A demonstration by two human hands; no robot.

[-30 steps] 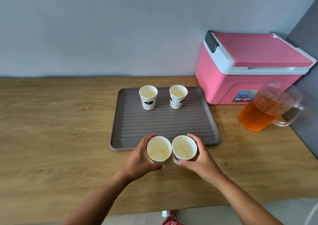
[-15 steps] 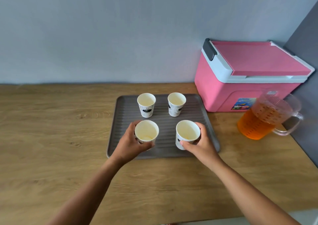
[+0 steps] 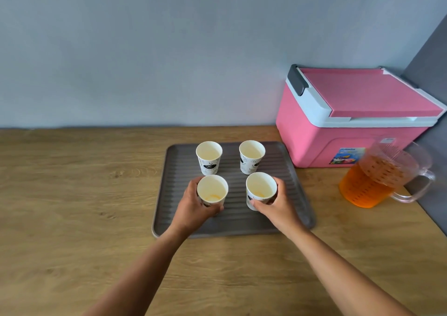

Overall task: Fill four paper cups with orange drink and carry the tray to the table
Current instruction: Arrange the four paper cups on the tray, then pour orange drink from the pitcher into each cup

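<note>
Two near paper cups (image 3: 212, 190) are being gripped on the tray (image 3: 300, 209), one by the left hand (image 3: 193, 207), one by the right hand (image 3: 275, 204), while all four are being left unfilled, pitcher (image 3: 372, 182) untouched, carrying pending.

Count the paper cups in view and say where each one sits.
4, all on the tray: back-left cup, back-right cup, front-left cup in the left hand, front-right cup in the right hand. None looks hidden.

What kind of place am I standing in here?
Probably a home kitchen or pantry counter: a wood-grain countertop against a plain grey wall, a pink plastic cooler box, and a clear pitcher of orange drink.
</note>
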